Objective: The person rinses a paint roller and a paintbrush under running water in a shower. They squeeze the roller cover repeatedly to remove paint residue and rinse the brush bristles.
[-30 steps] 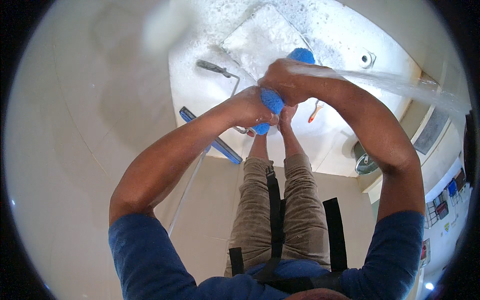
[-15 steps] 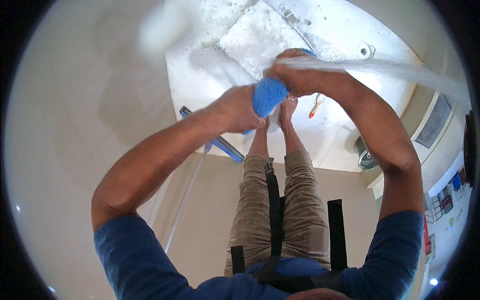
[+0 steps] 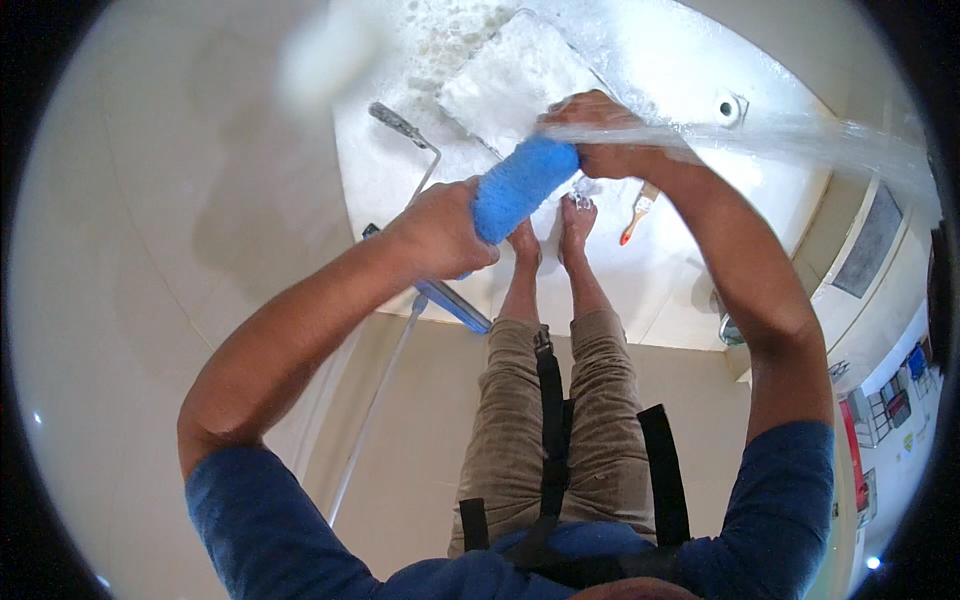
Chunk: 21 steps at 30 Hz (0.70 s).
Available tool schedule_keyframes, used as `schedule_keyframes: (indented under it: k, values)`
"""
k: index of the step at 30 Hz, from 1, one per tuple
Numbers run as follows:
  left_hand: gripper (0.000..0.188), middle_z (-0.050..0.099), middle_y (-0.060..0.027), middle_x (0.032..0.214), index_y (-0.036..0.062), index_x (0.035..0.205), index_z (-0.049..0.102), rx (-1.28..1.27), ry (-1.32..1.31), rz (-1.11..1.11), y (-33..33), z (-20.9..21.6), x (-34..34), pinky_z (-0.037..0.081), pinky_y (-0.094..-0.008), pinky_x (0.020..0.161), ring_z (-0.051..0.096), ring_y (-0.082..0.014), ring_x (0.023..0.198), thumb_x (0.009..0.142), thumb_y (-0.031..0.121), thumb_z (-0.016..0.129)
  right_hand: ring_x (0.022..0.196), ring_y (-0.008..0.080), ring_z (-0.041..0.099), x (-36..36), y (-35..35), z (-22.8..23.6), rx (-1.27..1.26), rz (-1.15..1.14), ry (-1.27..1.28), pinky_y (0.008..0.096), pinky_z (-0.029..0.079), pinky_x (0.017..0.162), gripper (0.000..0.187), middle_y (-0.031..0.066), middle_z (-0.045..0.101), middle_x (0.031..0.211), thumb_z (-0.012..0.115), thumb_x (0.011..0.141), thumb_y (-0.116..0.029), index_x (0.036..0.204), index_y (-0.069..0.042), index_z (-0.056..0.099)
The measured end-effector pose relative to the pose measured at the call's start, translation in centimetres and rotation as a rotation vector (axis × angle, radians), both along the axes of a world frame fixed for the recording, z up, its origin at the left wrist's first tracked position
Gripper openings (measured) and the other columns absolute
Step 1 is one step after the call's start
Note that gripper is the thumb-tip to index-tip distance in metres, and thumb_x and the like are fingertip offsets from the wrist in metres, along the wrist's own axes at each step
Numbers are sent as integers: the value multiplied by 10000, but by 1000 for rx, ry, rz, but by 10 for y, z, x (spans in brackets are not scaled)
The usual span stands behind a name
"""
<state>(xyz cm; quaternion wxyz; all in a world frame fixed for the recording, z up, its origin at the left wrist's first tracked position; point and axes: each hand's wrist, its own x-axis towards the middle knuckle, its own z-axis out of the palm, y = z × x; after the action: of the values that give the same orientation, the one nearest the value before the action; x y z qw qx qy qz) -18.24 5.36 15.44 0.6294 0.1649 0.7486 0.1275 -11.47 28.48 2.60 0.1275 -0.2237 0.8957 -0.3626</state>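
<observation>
A fluffy blue paint roller [image 3: 522, 190] slants between my two hands above my bare feet. My left hand [image 3: 445, 232] is wrapped round its lower end. At the upper end, the fingers of my right hand [image 3: 605, 130] are closed on it. A stream of water [image 3: 740, 138] comes in from the right and runs across my right hand and wrist. Beyond my left wrist, a grey roller handle [image 3: 397, 122] with a bent wire shows; the wire passes out of sight behind my left hand.
Past my hands a foamy white square panel [image 3: 515, 75] lies on the wet white floor. A paintbrush [image 3: 638, 215] lies right of my feet. A blue-and-black bar on a pole [image 3: 455, 305] is at left. A round fitting [image 3: 730, 107] sits at far right.
My left hand and the roller have shifted left, and more blue nap shows between my hands. The roller handle and its wire have come into sight left of them.
</observation>
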Motion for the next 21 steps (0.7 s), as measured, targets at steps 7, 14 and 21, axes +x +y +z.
schedule_keyframes:
  k: [7,14,21]
  values:
    - [561,690,-232,947,-20,1201,499,66,356,-413,-3,-15,14,551,-447,834,688,-395,906,766,236,742,631,219,686,-26,37,18,-239,61,-1207,323,574,589,535,174,694,819,849,631,-232,1057,35,665]
    - [636,626,-201,1172,-42,1331,453,92,-227,873,9,-73,38,539,-411,853,655,-298,1008,973,479,527,963,288,674,63,2,-9,-1203,-979,-903,427,559,834,806,224,634,1164,332,986,-653,1455,2,356]
    - [448,580,-170,1199,-26,1299,494,296,-606,1627,70,-87,55,488,-440,928,579,-303,1107,1031,324,416,1099,286,586,57,-62,43,-957,-1242,-919,394,510,905,627,195,604,1200,498,1000,-477,1381,20,460]
